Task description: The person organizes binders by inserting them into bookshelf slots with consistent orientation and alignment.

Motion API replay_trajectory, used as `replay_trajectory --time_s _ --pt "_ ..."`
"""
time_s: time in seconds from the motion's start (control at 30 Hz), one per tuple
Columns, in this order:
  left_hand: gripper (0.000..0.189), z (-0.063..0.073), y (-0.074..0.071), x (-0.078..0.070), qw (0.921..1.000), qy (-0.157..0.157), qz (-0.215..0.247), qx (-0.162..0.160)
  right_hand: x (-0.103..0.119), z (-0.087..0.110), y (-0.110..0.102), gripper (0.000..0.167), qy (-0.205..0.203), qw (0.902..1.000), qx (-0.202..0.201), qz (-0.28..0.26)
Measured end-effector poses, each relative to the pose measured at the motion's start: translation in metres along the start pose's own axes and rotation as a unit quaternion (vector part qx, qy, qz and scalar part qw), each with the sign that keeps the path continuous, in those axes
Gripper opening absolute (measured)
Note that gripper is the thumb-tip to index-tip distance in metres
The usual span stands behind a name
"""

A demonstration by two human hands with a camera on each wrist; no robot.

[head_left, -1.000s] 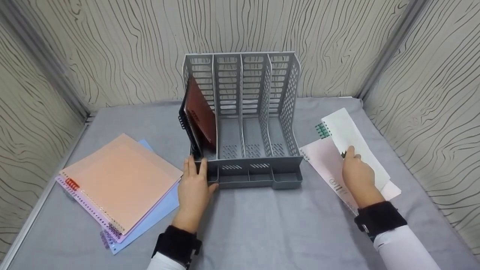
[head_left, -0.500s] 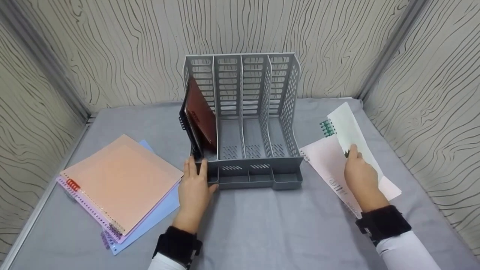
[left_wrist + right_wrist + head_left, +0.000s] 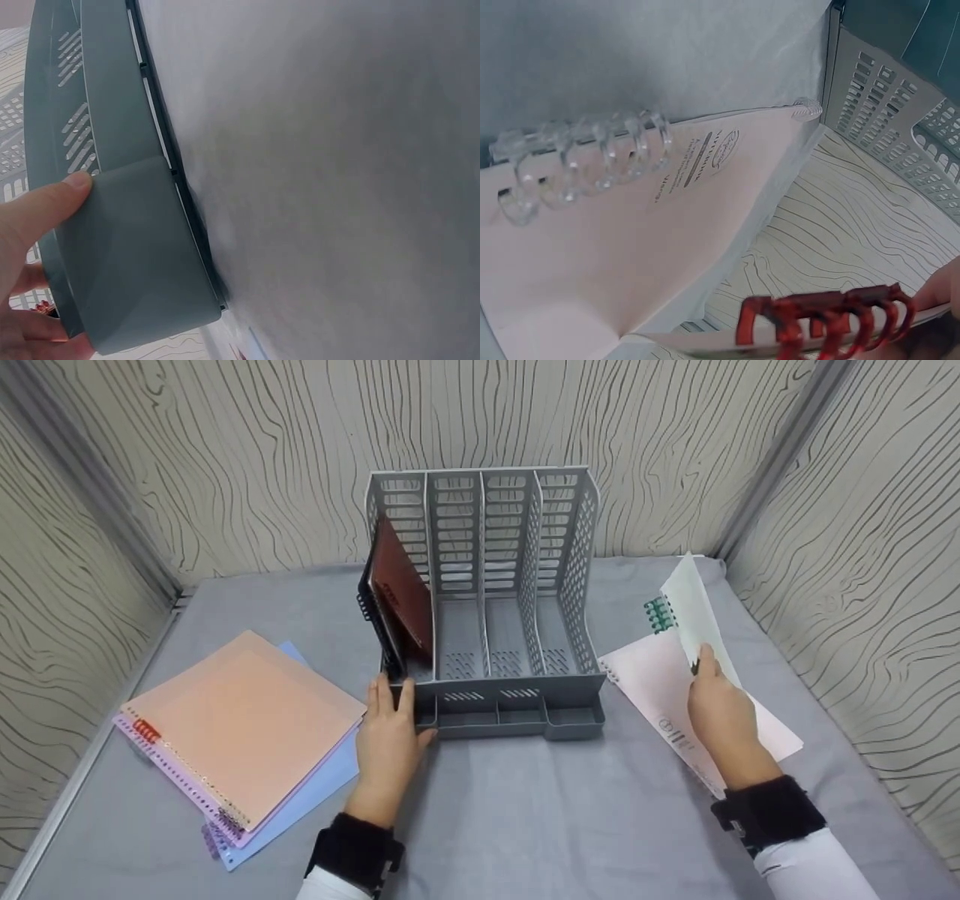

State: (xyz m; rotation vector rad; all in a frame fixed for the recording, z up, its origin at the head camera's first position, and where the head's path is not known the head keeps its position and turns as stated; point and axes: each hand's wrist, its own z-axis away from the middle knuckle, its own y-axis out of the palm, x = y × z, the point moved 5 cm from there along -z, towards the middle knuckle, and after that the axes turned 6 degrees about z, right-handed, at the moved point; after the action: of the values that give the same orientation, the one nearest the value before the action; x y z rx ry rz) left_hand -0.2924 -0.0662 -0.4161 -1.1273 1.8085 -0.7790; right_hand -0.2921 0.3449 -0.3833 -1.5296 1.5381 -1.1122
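My left hand (image 3: 388, 746) grips the front left corner of a grey desk file organizer (image 3: 517, 687). In the left wrist view, its thumb (image 3: 64, 199) lies on the outer face and the other fingers reach behind the wall. On the right, my right hand (image 3: 720, 712) holds a slim pale spiral notebook (image 3: 691, 604) by its side, tilted up on edge. Green rings show at its far end, and red rings (image 3: 825, 319) near the hand in the right wrist view. Beneath lies a pink spiral notebook (image 3: 651, 679) with clear rings, flat on the cloth.
A black notebook and a reddish-brown notebook (image 3: 401, 585) lean in the organizer's leftmost slot. To the left lies a stack with a peach notebook (image 3: 244, 720) above a purple one and a blue one (image 3: 315, 784). Wood-patterned panels (image 3: 480, 412) enclose the grey-covered table.
My right hand has lifted the pale notebook off the pink one and turned it from nearly flat to steeply tilted. The left hand has stayed on the organizer.
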Motion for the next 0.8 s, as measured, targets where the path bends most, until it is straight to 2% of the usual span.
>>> replay_trajectory --time_s 0.23,0.33,0.5,0.8 --pt "0.082 0.0001 -0.001 0.0 0.9999 0.003 -0.01 -0.004 0.0017 0.0027 -0.0022 0.051 -0.02 0.9983 -0.048 -0.024" --pt "0.082 0.0001 -0.0011 -0.0001 0.9999 0.003 -0.015 -0.002 0.0022 0.0031 -0.0028 0.052 -0.023 0.998 -0.049 -0.034" --pt "0.082 0.0 -0.0012 -0.0004 0.9999 0.002 -0.015 0.0 0.0014 0.0025 -0.003 0.052 -0.006 0.9982 -0.036 -0.048" --pt "0.083 0.0 -0.0002 -0.0002 0.9997 0.008 -0.024 -0.004 0.0022 0.004 -0.0033 0.049 0.007 0.9957 -0.051 -0.077"
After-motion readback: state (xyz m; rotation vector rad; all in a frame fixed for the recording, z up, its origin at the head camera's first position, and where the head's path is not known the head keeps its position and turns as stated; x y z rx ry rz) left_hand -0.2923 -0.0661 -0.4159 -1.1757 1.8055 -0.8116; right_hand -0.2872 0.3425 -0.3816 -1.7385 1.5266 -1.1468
